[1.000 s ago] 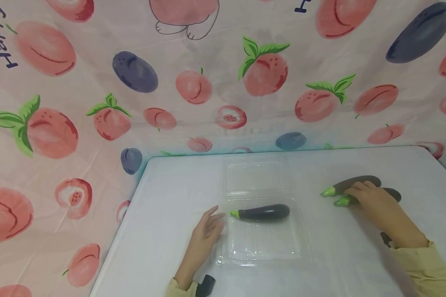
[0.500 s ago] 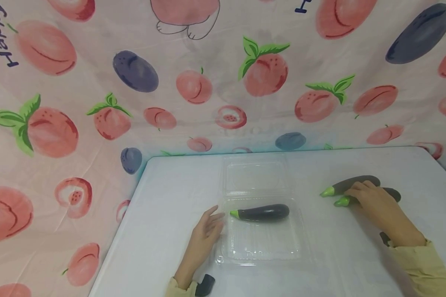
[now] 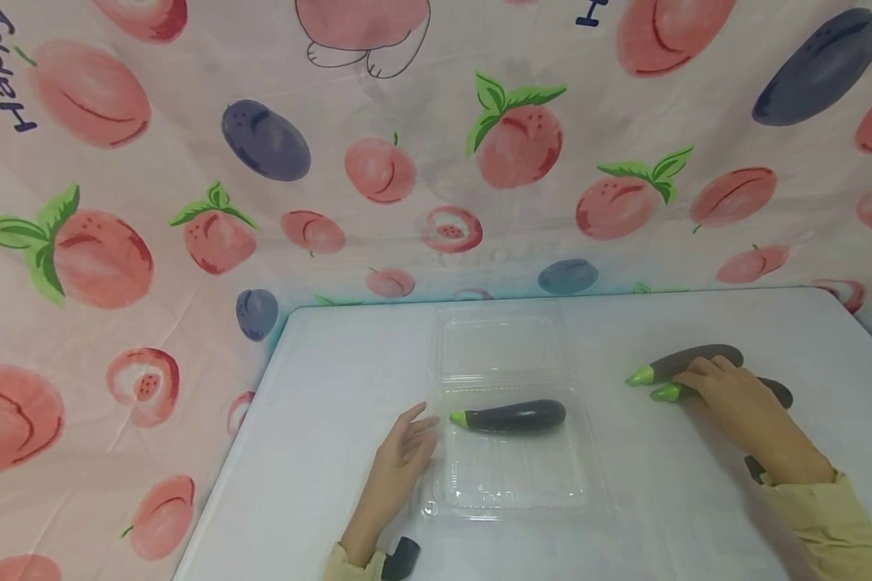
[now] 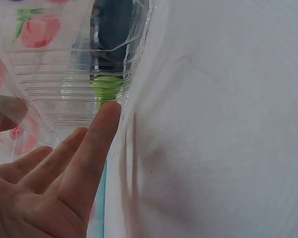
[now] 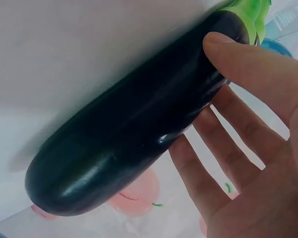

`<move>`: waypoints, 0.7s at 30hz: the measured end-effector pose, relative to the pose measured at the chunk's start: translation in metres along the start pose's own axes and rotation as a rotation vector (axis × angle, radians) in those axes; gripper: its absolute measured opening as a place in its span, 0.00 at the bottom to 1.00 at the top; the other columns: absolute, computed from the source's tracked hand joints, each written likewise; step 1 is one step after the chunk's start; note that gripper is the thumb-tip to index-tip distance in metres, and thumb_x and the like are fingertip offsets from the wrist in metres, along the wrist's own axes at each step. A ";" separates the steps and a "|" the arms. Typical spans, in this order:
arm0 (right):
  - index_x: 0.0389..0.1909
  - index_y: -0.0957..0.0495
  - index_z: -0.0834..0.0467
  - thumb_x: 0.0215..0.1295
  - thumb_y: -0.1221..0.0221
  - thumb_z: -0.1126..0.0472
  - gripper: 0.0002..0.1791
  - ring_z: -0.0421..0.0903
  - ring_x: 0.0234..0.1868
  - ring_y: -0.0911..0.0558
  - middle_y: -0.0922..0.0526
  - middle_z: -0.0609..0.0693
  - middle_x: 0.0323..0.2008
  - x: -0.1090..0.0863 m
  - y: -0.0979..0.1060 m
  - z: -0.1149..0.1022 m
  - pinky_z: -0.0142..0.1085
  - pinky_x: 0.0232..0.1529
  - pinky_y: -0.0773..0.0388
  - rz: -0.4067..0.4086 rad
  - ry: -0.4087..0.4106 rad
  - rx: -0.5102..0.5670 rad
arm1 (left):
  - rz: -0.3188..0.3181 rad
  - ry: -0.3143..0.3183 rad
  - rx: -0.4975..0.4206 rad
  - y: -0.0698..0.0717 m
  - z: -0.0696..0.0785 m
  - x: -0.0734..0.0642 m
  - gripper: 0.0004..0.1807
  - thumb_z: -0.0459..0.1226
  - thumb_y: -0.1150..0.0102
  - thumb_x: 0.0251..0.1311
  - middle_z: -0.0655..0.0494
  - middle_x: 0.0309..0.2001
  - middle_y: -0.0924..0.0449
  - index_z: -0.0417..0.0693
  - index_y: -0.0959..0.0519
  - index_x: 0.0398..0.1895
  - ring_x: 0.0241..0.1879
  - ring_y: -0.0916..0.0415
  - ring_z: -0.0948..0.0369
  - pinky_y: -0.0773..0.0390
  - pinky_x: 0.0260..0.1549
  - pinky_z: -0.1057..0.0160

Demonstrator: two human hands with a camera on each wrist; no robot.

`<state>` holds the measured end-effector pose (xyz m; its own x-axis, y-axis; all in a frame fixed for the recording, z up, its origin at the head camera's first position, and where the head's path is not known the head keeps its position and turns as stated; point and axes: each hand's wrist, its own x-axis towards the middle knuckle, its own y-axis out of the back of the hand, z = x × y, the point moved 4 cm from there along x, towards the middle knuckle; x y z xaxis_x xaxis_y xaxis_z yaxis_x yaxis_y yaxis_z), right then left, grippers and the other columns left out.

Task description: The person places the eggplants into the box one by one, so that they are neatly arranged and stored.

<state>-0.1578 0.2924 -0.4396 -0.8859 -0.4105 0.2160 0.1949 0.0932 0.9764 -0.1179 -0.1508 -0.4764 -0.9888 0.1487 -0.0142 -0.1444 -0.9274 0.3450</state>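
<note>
A clear plastic clamshell container [image 3: 512, 484] lies open on the white table, with one dark eggplant [image 3: 519, 416] inside, its green stem end to the left. My left hand [image 3: 401, 460] is at the container's left side, fingers extended and relaxed. In the left wrist view its index fingertip is right at the ribbed plastic wall. On the right, my right hand [image 3: 737, 403] grips the nearer of two eggplants, its round end [image 3: 779, 393] showing past the hand. In the right wrist view the thumb presses this eggplant [image 5: 124, 119] near the stem, fingers on the opposite side.
Just behind the gripped one lies another eggplant [image 3: 698, 359], close alongside. The container's lid [image 3: 505, 347] is folded back toward the table's far edge. A fruit-printed cloth [image 3: 450, 145] hangs behind and to the left of the white table [image 3: 320, 363].
The nearer eggplant on the right has turned slightly under my right hand, its round end shifting a little right and toward me. The left hand and container stay put.
</note>
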 end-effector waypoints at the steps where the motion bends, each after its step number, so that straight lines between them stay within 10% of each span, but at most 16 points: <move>1: 0.40 0.15 0.64 0.50 0.31 0.75 0.14 0.61 0.40 0.21 0.19 0.57 0.35 0.000 0.000 0.000 0.55 0.37 0.19 0.000 0.003 -0.002 | 0.000 -0.001 0.005 0.000 0.000 0.000 0.30 0.46 0.46 0.72 0.45 0.64 0.25 0.52 0.39 0.74 0.63 0.26 0.47 0.16 0.52 0.62; 21: 0.46 0.17 0.66 0.51 0.31 0.74 0.18 0.55 0.34 0.21 0.21 0.58 0.36 -0.004 0.002 -0.003 0.48 0.31 0.18 -0.028 0.029 -0.057 | -0.007 0.004 0.003 0.000 0.003 -0.001 0.29 0.44 0.47 0.73 0.43 0.64 0.25 0.49 0.38 0.73 0.63 0.26 0.45 0.16 0.51 0.64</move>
<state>-0.1529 0.2910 -0.4389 -0.8789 -0.4384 0.1879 0.1948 0.0296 0.9804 -0.1173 -0.1497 -0.4732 -0.9879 0.1539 -0.0208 -0.1515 -0.9254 0.3474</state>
